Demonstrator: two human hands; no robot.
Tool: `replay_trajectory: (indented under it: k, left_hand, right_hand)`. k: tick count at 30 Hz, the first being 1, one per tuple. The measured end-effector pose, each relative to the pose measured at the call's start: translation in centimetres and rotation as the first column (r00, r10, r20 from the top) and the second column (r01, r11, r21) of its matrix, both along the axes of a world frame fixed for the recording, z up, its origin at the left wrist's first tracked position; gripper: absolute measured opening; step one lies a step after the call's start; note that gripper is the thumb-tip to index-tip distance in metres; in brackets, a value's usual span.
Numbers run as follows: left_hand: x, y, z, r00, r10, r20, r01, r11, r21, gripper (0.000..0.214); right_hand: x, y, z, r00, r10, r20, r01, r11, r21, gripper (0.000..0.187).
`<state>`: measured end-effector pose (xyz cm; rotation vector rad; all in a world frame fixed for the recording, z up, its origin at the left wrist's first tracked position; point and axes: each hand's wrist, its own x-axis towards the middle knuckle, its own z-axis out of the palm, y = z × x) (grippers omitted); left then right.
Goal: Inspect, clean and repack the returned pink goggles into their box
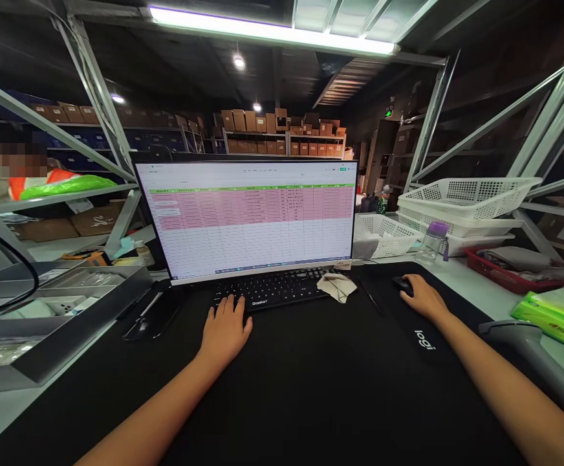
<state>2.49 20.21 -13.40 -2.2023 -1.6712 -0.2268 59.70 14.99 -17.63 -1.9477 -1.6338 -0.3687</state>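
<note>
My left hand (226,329) lies with its fingers stretched over the left end of a black keyboard (275,291), thumb out to the side. My right hand (422,298) is wrapped over a dark computer mouse (401,285), which rests on a black mat (292,375) near a white "logi" mark. Behind the keyboard stands a monitor (257,246) showing a spreadsheet with pink rows and a green header. A crumpled pale cloth (336,288) covers part of the keyboard's right side. A black phone (151,317) with a thin pale stick on it lies left of the keyboard.
A grey divided tray (68,330) stands at the left. On the right are stacked white baskets (466,200), a purple-lidded bottle (432,243), a red basket (500,275), a green tissue pack (553,320) and a grey handheld device (539,353). Shelves of cardboard boxes (262,123) stand behind.
</note>
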Motion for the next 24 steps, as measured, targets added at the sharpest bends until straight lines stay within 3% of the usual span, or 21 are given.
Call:
replay_trajectory:
  k: [24]
  left_hand:
    - [-0.19, 0.25, -0.37, 0.999, -0.019, 0.026, 0.018, 1.0, 0.025, 0.055]
  right_hand:
    - [0.15, -0.06, -0.37, 1.0, -0.004, 0.011, 0.004, 1.0, 0.007, 0.04]
